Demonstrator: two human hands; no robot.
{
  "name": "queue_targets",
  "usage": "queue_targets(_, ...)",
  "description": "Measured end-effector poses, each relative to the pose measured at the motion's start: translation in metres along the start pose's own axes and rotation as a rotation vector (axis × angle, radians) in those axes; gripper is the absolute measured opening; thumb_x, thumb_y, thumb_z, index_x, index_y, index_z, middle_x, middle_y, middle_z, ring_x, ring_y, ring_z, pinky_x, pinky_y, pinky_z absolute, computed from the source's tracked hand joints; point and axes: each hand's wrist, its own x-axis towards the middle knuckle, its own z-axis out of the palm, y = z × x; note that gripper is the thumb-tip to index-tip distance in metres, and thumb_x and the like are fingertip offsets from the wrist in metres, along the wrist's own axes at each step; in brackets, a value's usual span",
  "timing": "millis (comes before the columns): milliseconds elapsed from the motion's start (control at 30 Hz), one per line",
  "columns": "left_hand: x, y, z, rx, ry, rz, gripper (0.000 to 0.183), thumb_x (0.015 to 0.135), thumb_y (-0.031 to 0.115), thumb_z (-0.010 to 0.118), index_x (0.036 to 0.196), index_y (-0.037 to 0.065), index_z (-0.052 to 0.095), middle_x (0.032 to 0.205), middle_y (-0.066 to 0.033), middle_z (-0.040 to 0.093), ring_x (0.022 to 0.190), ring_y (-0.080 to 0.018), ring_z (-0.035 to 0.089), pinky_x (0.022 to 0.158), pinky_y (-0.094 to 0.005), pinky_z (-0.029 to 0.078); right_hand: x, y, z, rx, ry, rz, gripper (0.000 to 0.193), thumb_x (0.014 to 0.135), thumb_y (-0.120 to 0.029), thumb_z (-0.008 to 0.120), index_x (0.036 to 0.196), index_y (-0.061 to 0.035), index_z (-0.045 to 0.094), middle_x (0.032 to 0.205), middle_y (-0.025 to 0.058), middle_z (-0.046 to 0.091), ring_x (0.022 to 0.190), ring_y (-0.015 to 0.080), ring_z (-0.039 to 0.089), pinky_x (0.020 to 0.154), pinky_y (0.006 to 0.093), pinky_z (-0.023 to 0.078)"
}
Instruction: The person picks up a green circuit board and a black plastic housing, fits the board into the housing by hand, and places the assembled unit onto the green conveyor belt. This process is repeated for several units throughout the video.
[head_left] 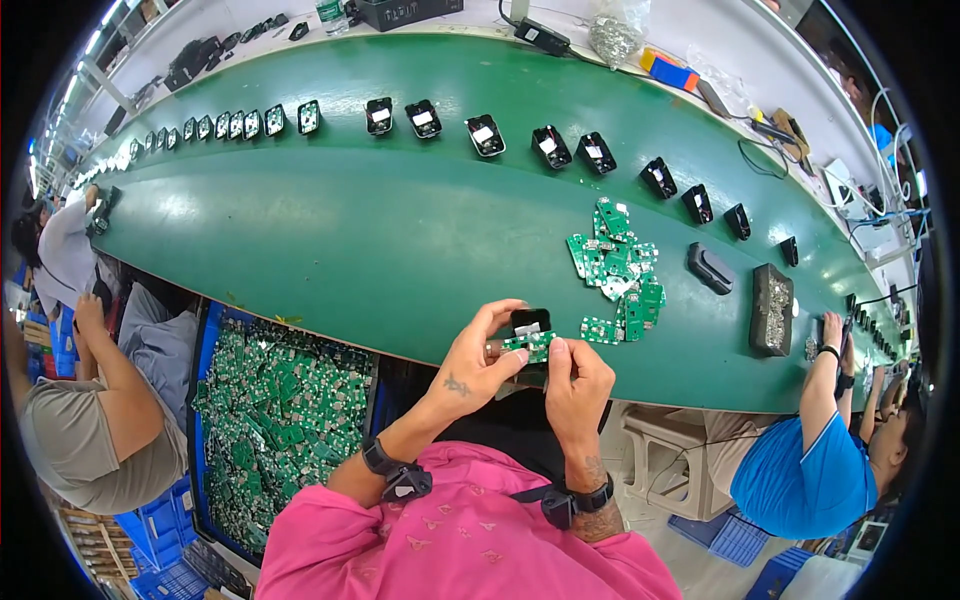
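Note:
My left hand [474,362] is closed around a small open black plastic housing [531,321] at the front edge of the green bench. A green circuit board [528,346] lies across the near side of that housing, with my left thumb on it. My right hand [578,382] pinches the right end of the same board between thumb and fingertips. Whether the board is joined to the housing, I cannot tell. Just beyond my right hand is a loose heap of green circuit boards [616,258] on the bench.
Several open black housings [486,135] stand in a long row on the green bench [400,220]. At right lie a dark case [710,268] and a block-shaped tray [757,310]. A blue crate [209,328] of boards sits at lower left. People [810,470] work on both sides.

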Motion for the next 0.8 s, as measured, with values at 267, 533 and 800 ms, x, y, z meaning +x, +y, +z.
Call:
queue_targets(267, -0.003, -0.008, 0.001, 0.176, -0.022, -0.084, 0.049, 0.092, -0.004, 0.061, 0.140, 0.001, 0.047, 0.122, -0.0089, 0.059, 0.101, -0.0122, 0.064, 0.083, -0.0276, 0.057, -0.001, -0.018, -0.010, 0.330, -0.223, 0.179, 0.011, 0.097, -0.006, 0.064, 0.098, 0.0029, 0.070, 0.076, 0.0014, 0.063, 0.057, 0.0049, 0.053, 0.050, 0.0219, 0.042)
queue_targets(533, -0.008, 0.006, 0.015, 0.123, 0.034, -0.116, 0.054, 0.093, -0.004, 0.061, 0.144, 0.000, 0.046, 0.128, -0.0141, 0.057, 0.100, -0.0141, 0.066, 0.078, -0.0266, 0.061, -0.003, -0.016, -0.017, 0.510, -0.224, 0.315, 0.011, 0.099, -0.008, 0.061, 0.097, 0.0012, 0.068, 0.077, 0.0028, 0.063, 0.057, 0.0056, 0.054, 0.048, 0.0212, 0.042)
queue_targets(800, -0.016, 0.024, 0.025, 0.269, 0.159, 0.128, 0.059, 0.090, -0.007, 0.061, 0.146, 0.001, 0.046, 0.132, -0.0123, 0.056, 0.087, -0.0092, 0.067, 0.072, -0.0223, 0.059, 0.006, -0.036, -0.034, -0.113, -0.199, -0.180, 0.007, 0.093, -0.004, 0.063, 0.092, 0.0028, 0.062, 0.079, 0.0164, 0.064, 0.065, 0.0322, 0.062, 0.060, 0.0393, 0.048)
